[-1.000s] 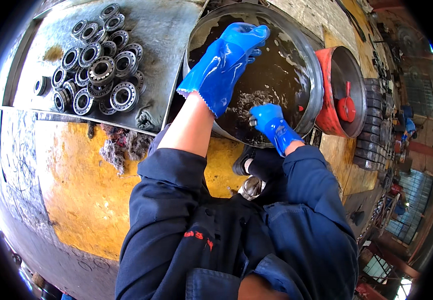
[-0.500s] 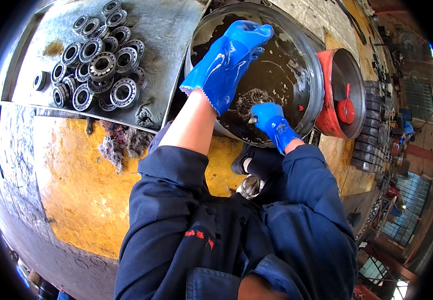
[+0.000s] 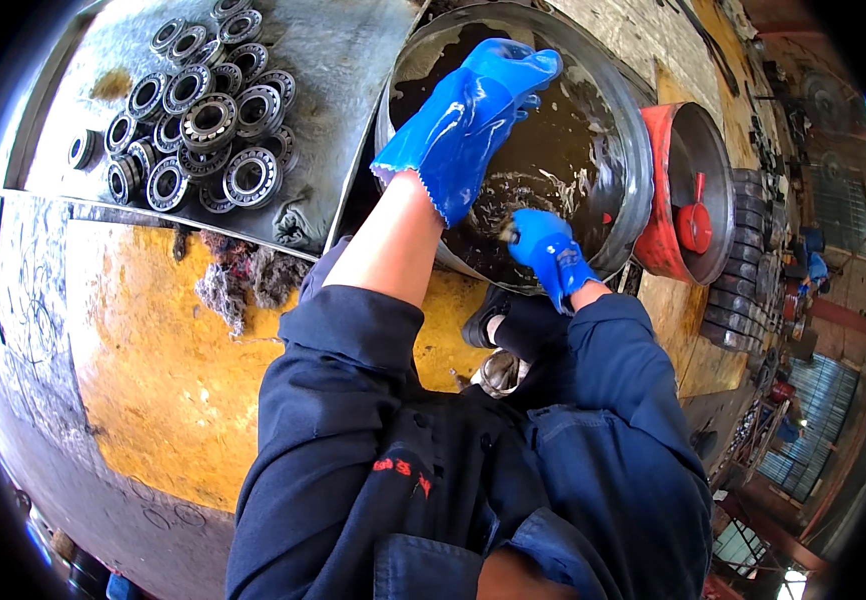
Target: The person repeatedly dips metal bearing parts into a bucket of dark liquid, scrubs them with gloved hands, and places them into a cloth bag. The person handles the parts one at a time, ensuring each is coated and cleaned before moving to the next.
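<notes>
Both my hands wear wet blue rubber gloves over a round metal tub [image 3: 640, 190] of dark brown liquid [image 3: 563, 140]. My left hand [image 3: 511, 72] is above the tub's far half, its fingers curled over; what they hold, if anything, is hidden beneath the glove. Nearer me, my right hand [image 3: 543, 242] is closed low over the liquid by the near rim. A small pale tan end pokes out at its left side, too little showing to name. Ripples and froth mark the surface beside this hand. A little red piece shows in the tub near its right wall.
On the left, a metal tray table [image 3: 343, 110] carries a pile of roller bearings [image 3: 210, 122] and a grey rag [image 3: 298, 226]. A red bucket [image 3: 656, 240] with a red ladle [image 3: 694, 225] stands right of the tub. Dirty rags [image 3: 223, 295] hang at the tray's near edge.
My left hand has shifted slightly right over the tub. The right hand stays closed in nearly the same place, and the ripples beside it have changed shape.
</notes>
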Demonstrator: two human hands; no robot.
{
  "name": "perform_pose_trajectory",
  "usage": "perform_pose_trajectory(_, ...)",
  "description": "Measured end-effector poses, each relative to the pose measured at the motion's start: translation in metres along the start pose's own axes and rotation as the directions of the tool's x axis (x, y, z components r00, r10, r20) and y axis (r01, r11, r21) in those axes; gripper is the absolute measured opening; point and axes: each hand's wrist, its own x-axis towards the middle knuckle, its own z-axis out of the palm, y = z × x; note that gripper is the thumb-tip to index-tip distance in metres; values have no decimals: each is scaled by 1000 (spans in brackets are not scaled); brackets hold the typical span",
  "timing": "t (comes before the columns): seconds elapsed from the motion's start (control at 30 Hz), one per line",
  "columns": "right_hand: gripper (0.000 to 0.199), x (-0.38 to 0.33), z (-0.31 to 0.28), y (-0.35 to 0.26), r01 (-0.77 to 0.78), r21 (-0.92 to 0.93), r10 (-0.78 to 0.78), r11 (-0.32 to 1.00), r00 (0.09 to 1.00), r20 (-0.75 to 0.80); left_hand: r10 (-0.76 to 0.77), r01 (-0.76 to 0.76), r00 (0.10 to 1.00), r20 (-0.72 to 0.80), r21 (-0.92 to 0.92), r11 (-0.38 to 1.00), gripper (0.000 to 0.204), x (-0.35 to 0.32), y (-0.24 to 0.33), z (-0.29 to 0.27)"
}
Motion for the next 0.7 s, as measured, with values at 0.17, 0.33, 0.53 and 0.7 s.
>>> perform_pose_trajectory(0.17,24,-17,8,13,-573,616,491,541,809,322,41,-39,998,45,-50,998,73,-10,1,8)
perform_pose_trajectory(0.33,15,2,-6,-15,114,-273,-77,955,987,145,66,-75,996,58,160,984,75,-28,3,20)
perform_pose_trajectory(0.53,48,3,33,36,-163,258,130,952,982,141,147,-171,984,96,712,681,86,-72,-54,63)
perform_pose_trajectory(0.7,60,11,75,51,-230,498,228,836,972,66,173,-52,985,-7,940,336,85,-103,-120,57)
